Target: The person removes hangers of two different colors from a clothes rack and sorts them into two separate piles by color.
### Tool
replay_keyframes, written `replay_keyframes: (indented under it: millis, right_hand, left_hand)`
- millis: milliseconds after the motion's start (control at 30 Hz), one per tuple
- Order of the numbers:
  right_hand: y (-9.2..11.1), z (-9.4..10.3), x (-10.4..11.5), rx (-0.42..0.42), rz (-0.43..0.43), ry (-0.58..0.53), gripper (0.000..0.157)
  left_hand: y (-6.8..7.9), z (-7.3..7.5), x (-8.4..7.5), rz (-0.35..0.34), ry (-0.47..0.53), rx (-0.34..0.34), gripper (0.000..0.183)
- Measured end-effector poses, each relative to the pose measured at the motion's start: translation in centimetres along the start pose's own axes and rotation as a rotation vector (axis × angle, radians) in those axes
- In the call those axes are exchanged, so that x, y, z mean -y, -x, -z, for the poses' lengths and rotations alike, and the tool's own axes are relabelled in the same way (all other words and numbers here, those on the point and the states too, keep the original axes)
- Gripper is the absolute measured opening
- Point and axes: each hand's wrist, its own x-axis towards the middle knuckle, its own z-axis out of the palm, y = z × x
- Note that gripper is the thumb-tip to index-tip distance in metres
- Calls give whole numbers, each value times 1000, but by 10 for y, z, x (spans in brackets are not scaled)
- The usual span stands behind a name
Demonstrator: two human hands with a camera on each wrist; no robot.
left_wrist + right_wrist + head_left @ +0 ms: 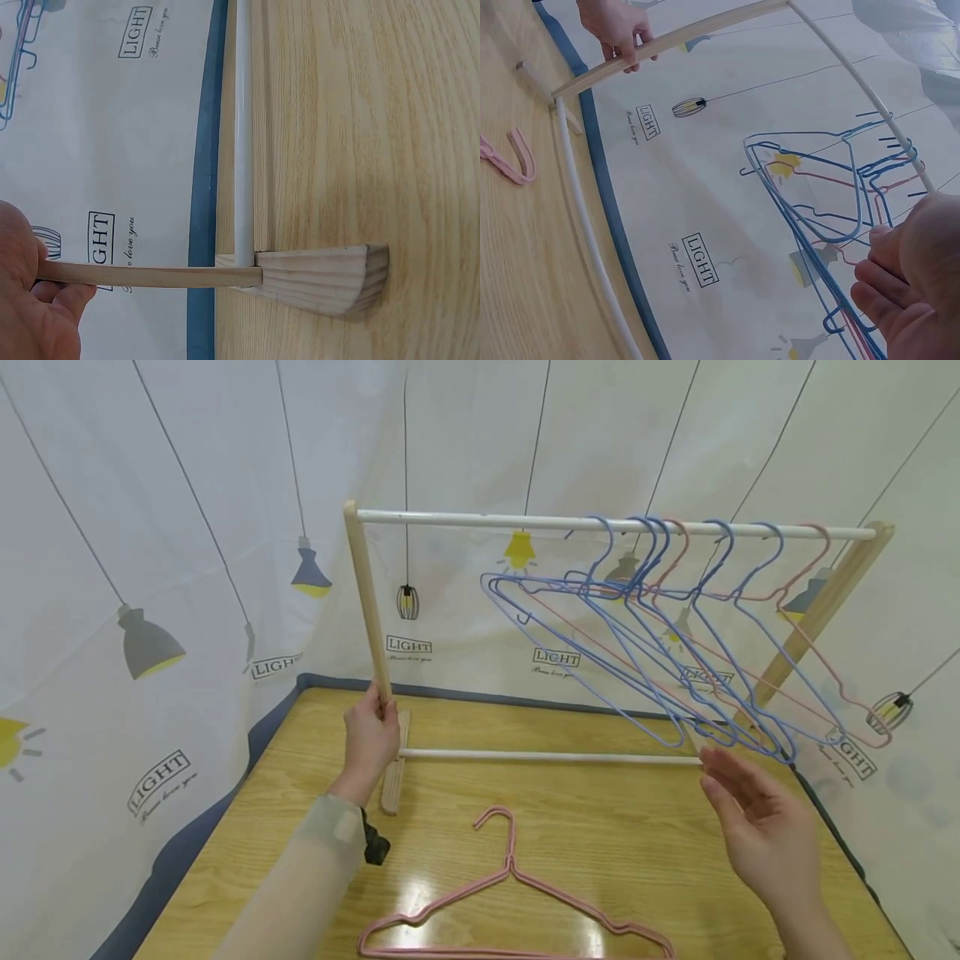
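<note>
My left hand (371,735) grips the left wooden post (365,602) of a clothes rack low down, with thumb and fingers round it. The left wrist view shows the post joined to a wooden foot (322,281) on the table. Several blue hangers (821,262) and a few pink ones hang from the white top rod (480,518), bunched toward its right half. Just below their lower ends my right hand (772,835) is held up, fingers loosely bent and holding nothing. On the table in front lie pink hangers (512,843), stacked together, hook pointing away from me.
A white lower rod (555,756) joins the rack's feet just above the wooden table (450,810). The right post (825,610) stands behind the hangers. A printed curtain (225,485) surrounds the table's back and sides.
</note>
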Motion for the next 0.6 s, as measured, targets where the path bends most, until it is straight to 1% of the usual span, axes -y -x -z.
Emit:
replay_keyframes:
  millis: [133, 233, 467, 500, 600]
  right_hand:
    - [-15, -9, -1, 27, 9, -14, 45]
    - [-23, -19, -4, 48, 21, -55, 43]
    - [-30, -40, -7, 4, -57, -293, 39]
    - [-31, -42, -7, -2, -64, -304, 39]
    - [-33, -46, -5, -4, -57, -257, 34]
  left_hand:
    - [-1, 0, 1, -8, 2, 0, 23]
    - [-1, 0, 2, -20, -4, -8, 22]
    - [0, -1, 1, -25, -1, -12, 25]
    - [0, -1, 1, -23, -1, -12, 25]
    - [0, -1, 1, -18, -7, -19, 29]
